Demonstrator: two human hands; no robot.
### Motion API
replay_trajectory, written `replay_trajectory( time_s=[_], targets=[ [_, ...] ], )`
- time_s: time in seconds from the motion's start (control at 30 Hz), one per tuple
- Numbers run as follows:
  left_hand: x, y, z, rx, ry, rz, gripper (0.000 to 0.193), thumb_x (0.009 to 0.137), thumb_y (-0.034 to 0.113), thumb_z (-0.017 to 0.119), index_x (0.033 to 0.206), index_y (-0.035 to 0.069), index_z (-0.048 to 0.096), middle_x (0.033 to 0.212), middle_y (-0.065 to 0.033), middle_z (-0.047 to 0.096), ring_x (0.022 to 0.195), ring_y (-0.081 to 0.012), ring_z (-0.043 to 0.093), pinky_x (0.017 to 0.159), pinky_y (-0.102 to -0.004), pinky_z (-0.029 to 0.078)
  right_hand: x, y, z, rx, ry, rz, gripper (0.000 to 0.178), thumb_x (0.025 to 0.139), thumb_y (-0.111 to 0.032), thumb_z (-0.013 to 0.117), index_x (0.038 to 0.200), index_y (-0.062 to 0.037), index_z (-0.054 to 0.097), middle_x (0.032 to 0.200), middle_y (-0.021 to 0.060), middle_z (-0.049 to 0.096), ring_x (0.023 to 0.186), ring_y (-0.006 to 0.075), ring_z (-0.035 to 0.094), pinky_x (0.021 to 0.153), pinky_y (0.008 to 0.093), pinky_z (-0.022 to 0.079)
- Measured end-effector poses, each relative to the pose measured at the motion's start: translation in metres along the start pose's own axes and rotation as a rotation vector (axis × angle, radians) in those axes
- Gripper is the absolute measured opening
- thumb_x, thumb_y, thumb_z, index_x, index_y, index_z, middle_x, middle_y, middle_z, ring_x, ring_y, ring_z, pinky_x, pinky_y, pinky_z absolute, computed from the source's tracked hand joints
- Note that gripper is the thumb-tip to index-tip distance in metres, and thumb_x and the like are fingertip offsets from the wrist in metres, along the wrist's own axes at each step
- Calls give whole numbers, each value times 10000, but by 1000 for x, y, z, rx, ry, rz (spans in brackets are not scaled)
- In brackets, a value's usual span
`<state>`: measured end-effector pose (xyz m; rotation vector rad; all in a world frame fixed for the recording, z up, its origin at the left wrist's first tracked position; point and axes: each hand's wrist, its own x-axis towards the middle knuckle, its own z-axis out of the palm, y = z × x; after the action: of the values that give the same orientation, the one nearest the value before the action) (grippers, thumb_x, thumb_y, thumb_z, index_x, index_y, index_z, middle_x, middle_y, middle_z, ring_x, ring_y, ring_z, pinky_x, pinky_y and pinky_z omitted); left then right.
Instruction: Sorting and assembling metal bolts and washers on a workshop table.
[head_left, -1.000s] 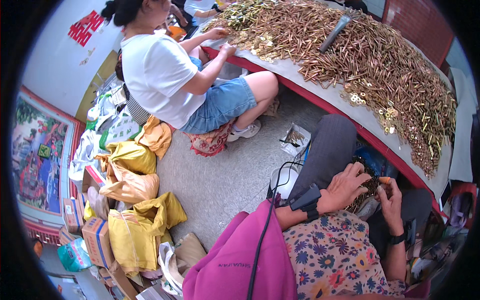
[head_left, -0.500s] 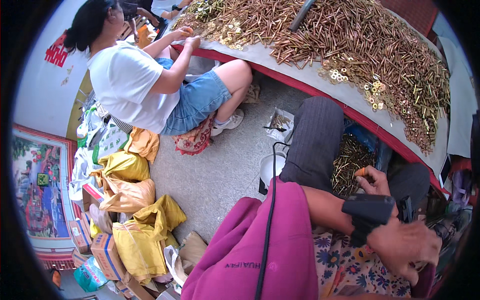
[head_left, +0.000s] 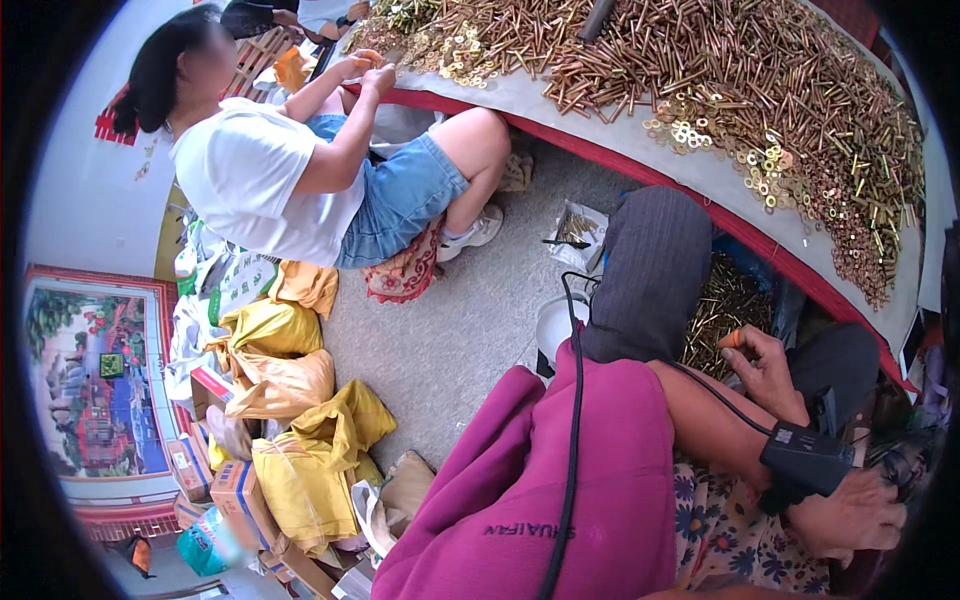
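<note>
Near the table edge (head_left: 590, 153), the right hand (head_left: 768, 372) flanks metal pieces (head_left: 732, 305)

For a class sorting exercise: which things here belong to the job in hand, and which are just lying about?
Likely job:
- slender brassy metal rods near right hand
- flat golden metal rings
- orange fingertip cover

Apparently lying about:
- bulging yellow cloth-like sacks
- brown cardboard boxes

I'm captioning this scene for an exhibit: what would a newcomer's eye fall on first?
Probably the broad heap of brass-coloured metal rods, spread over the table across the top. Next, perhaps, the magenta sleeve at lower centre, then the orange fingertip cover on the right hand, close to more metal pieces right of centre.
</note>
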<state>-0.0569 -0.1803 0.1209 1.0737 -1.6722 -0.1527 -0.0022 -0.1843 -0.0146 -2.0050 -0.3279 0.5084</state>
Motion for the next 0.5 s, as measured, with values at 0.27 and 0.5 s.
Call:
replay_trajectory(
  time_s=[0.27, 0.5],
  targets=[
    [-8, -5, -6, 7, 60, -19, 358, 730, 339, 617, 994, 117, 521, 1011, -86, 501, 942, -250, 506, 839, -441, 374, 2, -1, 5, -42, -26, -22, 133, 840, -60, 640, 925, 40, 614, 777, 85, 563, 657, 135, 524, 589, 282, 421],
    [-2, -12, 4, 78, 145, -34, 245, 693, 263, 581, 887, 129, 514, 893, -51, 487, 856, -238, 486, 744, -431, 399, 0, 1, 5, -23, -47, -11, 126, 843, -55, 636, 931, 33, 615, 798, 104, 580, 689, 138, 539, 600, 281, 424]
  ],
)
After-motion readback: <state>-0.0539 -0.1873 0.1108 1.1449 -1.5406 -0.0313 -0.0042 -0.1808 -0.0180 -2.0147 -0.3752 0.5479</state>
